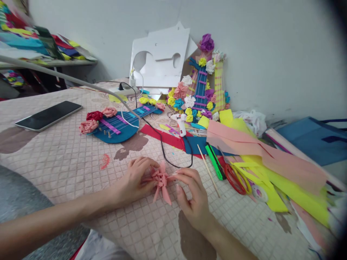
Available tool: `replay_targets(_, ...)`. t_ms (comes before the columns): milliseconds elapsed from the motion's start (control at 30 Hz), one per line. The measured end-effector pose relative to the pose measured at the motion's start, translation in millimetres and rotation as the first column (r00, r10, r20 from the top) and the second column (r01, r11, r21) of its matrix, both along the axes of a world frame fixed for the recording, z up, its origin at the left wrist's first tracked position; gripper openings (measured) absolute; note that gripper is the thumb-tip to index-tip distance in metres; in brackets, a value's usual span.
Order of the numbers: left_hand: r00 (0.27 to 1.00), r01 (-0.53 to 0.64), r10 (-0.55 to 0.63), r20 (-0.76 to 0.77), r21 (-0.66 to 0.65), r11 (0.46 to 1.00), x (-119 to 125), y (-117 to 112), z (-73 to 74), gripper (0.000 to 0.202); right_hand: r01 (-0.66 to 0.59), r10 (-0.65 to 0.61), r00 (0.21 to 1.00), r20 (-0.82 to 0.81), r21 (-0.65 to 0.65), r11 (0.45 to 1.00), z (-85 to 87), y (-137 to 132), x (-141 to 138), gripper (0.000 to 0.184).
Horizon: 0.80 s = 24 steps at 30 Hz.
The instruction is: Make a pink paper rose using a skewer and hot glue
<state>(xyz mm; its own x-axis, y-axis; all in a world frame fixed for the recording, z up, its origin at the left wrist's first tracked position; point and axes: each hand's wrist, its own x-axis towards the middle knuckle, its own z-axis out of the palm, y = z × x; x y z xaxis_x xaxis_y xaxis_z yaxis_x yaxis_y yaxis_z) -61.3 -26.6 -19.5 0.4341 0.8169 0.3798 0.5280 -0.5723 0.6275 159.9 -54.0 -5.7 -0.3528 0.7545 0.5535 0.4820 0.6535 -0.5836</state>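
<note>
Pink paper, folded into a many-pointed flower [162, 177], sits between the two hands, low over the front of a surface [135, 227] covered in quilted cloth. The left hand [139, 178] grasps its near-left side between thumb and fingers. The right hand [193, 198] is loosely curled, with its index fingertip at the end of one petal and its thumb set apart; I cannot tell whether it grips that petal.

Just beyond the right hand lies a thin wooden stick [208, 171], then a green cutter [215, 162] and scissors [235, 178] with red and yellow handles, near a white roll of tape [259, 193]. Yellow sheets [300, 198] and a wide pink sheet [260, 148] spread off to the right.

Farther back, a white glue gun [181, 124] stands by a red strip [164, 137], its black cord looping towards the flower. To the left are a blue guitar shape [127, 134] trimmed with paper roses and a dark-screened phone [51, 115]. Behind, flower-covered guitar shapes [200, 86] and white cut-out boards [162, 61] stand upright before a pale wall [257, 54].
</note>
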Motion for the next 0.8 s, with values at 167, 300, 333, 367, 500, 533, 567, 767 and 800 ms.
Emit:
replay_targets(167, 0.998, 0.003, -0.003, 0.057, -0.01, 1.0, -2.6, -0.2, 2.0, 0.026, 0.009, -0.01, 1.0, -0.022, -0.019, 1.0, -0.9, 0.6, -1.9, 0.031)
replay_targets(300, 0.997, 0.018, -0.016, 0.07, -0.031, 0.999, -4.9, -0.7, 4.6, 0.024, 0.041, -0.042, 0.997, -0.067, -0.03, 0.999, -3.8, 3.2, -0.5, 0.027)
replay_targets(333, 0.997, 0.022, -0.019, 0.071, -0.037, 0.999, -5.4, -0.9, 5.1, 0.024, 0.048, -0.05, 0.996, -0.076, -0.029, 0.998, -4.7, 3.8, 0.0, 0.026)
replay_targets(367, 0.997, 0.025, -0.022, 0.075, -0.044, 0.999, -5.9, -1.0, 5.5, 0.024, 0.054, -0.056, 0.995, -0.084, -0.028, 0.998, -5.7, 4.1, 0.2, 0.026)
replay_targets(500, 0.994, 0.048, -0.039, 0.099, -0.091, 0.995, -8.8, -0.9, 5.2, 0.034, 0.053, -0.057, 0.991, -0.12, -0.04, 0.998, -7.1, 2.8, -1.5, 0.024)
replay_targets(533, 0.994, 0.058, -0.048, 0.101, -0.101, 0.993, -9.8, -0.4, 4.8, 0.039, 0.046, -0.052, 0.991, -0.125, -0.056, 0.997, -6.6, 2.5, -2.1, 0.022)
replay_targets(567, 0.993, 0.072, -0.062, 0.097, -0.107, 0.992, -11.0, 0.3, 4.3, 0.044, 0.04, -0.049, 0.991, -0.125, -0.072, 0.997, -5.8, 2.8, -2.1, 0.021)
replay_targets(767, 0.988, 0.154, -0.153, -0.029, 0.036, 0.987, -18.8, 7.1, -0.9, 0.059, 0.315, -0.316, 0.948, 0.023, 0.034, 0.948, -0.6, 29.4, 28.8, 0.009)
replay_targets(800, 0.985, 0.17, -0.168, -0.047, 0.053, 0.984, -19.3, 8.1, -1.8, 0.058, 0.394, -0.399, 0.912, 0.092, 0.072, 0.917, -0.8, 36.9, 38.6, 0.007)
